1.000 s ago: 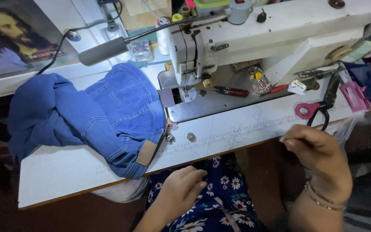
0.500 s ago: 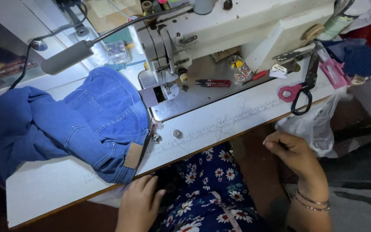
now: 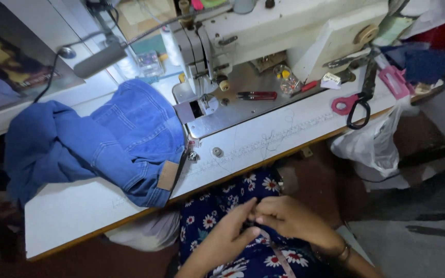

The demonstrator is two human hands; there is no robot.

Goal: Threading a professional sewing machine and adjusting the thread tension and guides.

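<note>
Hands meet over my lap: my left hand (image 3: 227,238) and right hand (image 3: 289,219) touch fingertips. Whether either grip holds anything, I cannot tell. Blue jeans (image 3: 114,141) lie on the bench (image 3: 263,139).

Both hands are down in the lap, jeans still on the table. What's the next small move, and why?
Probably lift the left hand to the jeans. Both hands, the right hand included, meet at something small over the floral lap, too hidden to identify, while the jeans lie bunched left of the sewing machine, untouched.
</note>
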